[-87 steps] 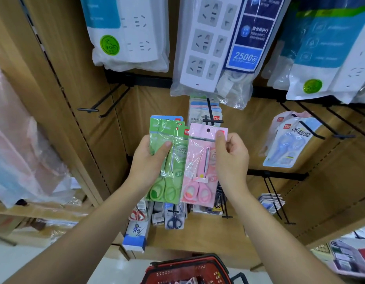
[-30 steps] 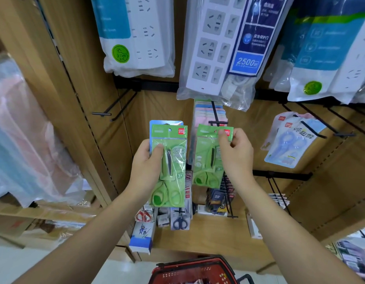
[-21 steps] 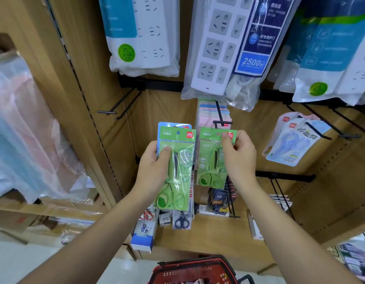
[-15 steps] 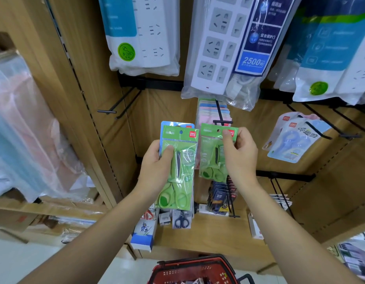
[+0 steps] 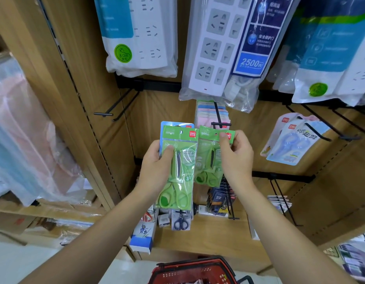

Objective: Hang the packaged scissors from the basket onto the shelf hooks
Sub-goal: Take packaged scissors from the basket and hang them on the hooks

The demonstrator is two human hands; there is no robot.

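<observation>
scissors pack point(image 5: 208, 154), green, pinched by right hand point(image 5: 237, 160); left hand point(image 5: 155, 171) grips green-fronted stack point(image 5: 183, 160).

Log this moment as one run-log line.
left hand: holds scissors stack | right hand: pinches green scissors pack below hook | status: not yet hung

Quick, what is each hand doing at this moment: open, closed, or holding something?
Left hand: grips a stack of flat plastic scissors packs, a green one in front.
Right hand: pinches the top of another green plastic scissors pack.
</observation>
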